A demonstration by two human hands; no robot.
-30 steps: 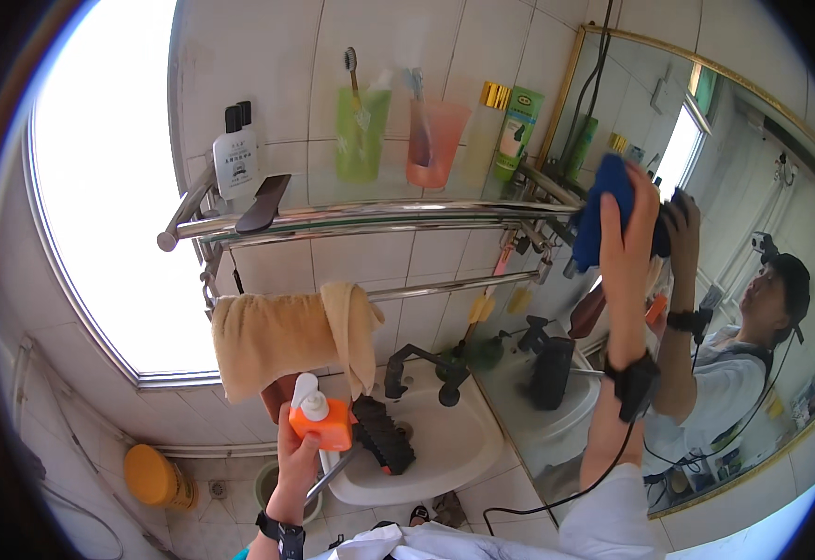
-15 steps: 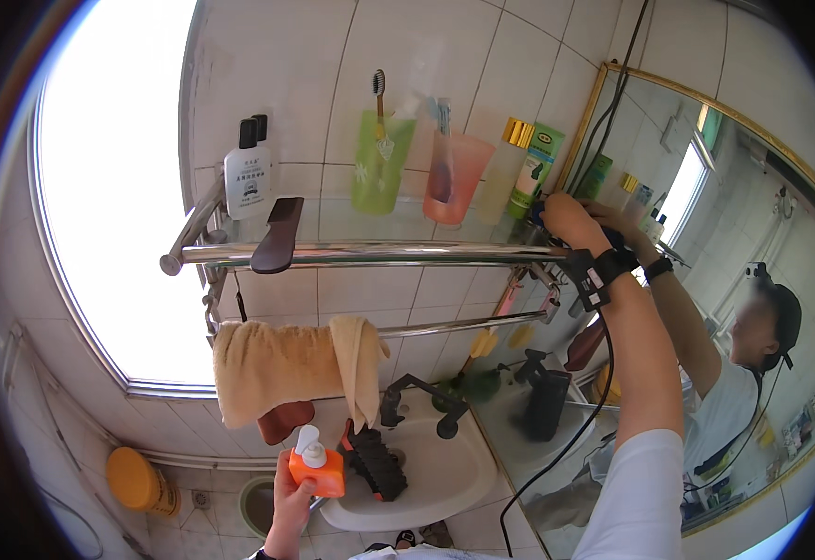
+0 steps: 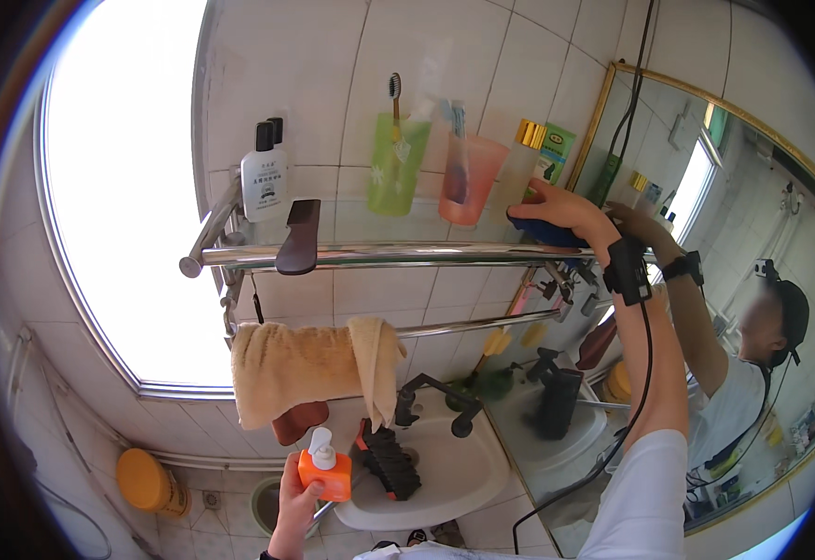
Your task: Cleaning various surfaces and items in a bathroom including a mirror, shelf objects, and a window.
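Two hands are busy at once. My right hand point(image 3: 566, 210) has come down off the gold-framed wall mirror point(image 3: 752, 280) since a second ago and now presses a dark blue cleaning cloth point(image 3: 540, 233) flat onto the right end of the glass shelf with chrome rails point(image 3: 379, 254), fingers closed over the wad — so the wiping has shifted from mirror to shelf. My left hand point(image 3: 297, 499) stays low and near, wrapped round an orange pump bottle with a white nozzle point(image 3: 325, 471), just left of the white wash basin point(image 3: 445, 476).

Room along the shelf is tight: just left of the cloth stand a clear bottle with a gold cap point(image 3: 522, 168), a pink translucent tumbler point(image 3: 468, 177) and a green translucent tumbler with a toothbrush point(image 3: 396, 159); further left lie a dark comb point(image 3: 299, 235) and a small white bottle point(image 3: 264, 182). A beige towel point(image 3: 309, 364) hangs on the lower rail, and a black brush point(image 3: 390, 459) rests on the basin's edge. Free space is mostly the shelf's front rail — and the mirror frame closes in on the right.
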